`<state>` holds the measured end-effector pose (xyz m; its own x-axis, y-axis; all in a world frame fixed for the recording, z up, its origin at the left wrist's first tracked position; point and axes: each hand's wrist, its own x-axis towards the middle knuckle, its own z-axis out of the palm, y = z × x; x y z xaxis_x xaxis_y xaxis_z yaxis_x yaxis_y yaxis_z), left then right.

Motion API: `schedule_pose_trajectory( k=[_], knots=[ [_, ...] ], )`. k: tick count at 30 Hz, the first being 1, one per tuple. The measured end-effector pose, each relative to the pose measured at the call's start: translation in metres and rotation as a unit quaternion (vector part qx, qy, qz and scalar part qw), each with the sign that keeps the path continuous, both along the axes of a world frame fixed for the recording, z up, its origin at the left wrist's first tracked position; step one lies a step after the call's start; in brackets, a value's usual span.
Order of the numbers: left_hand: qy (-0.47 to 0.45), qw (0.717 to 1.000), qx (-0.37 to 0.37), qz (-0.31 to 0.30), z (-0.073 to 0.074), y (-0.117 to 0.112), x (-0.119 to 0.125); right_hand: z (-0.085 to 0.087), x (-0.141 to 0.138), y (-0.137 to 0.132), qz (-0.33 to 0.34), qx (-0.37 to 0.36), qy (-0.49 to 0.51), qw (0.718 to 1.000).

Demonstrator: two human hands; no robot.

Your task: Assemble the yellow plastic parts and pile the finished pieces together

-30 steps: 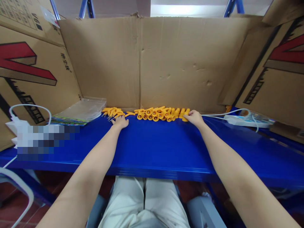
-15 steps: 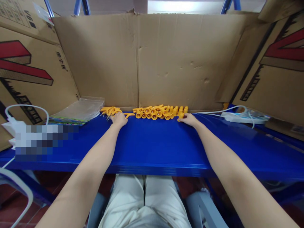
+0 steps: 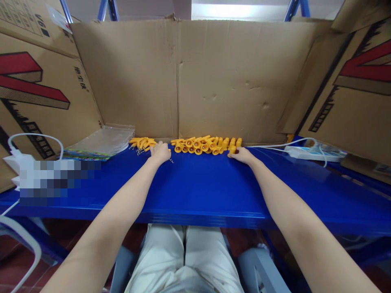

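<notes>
My left hand is closed around a yellow corkscrew, most of which is hidden by the fingers. Its metal spiral pokes out on the right side, low over the blue table. Just left of that hand lies a loose pile of yellow corkscrew handles with metal spirals. At the right end of a stacked row, my right hand grips a yellow bell-shaped corkscrew body between thumb and fingers. Several more yellow bell-shaped bodies lie between my hands, many with their round mouths facing me.
A large cardboard panel stands behind the blue table. Clear plastic bags lie at the back left. White cables and a power strip rest on the right. Printed cartons flank the left side.
My left hand has moved right, away from the handle pile, with a corkscrew in it; the spiral now points down to the right. My right hand has barely moved.
</notes>
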<state>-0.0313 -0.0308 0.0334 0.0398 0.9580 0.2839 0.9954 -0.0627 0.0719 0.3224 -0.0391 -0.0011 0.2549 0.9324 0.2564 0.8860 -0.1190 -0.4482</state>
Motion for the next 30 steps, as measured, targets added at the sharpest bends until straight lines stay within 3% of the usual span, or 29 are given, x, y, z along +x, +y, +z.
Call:
schedule_pose_trajectory(
  k=[7, 17, 24, 30],
  knots=[
    [0.042, 0.991, -0.125, -0.032, -0.01, 0.008, -0.012, 0.002, -0.002, -0.003, 0.019, -0.018, 0.003, 1.0],
    [0.052, 0.993, -0.087, -0.062, 0.002, 0.0, -0.005, 0.007, -0.007, -0.004, -0.003, -0.037, -0.079, 0.996],
    [0.003, 0.982, -0.045, -0.182, 0.002, -0.002, 0.0, 0.02, -0.024, -0.008, -0.009, 0.082, -0.149, 0.985],
    [-0.08, 0.967, -0.004, -0.24, 0.005, -0.009, 0.008, 0.034, -0.058, -0.018, 0.12, 0.156, -0.176, 0.965]
  ],
)
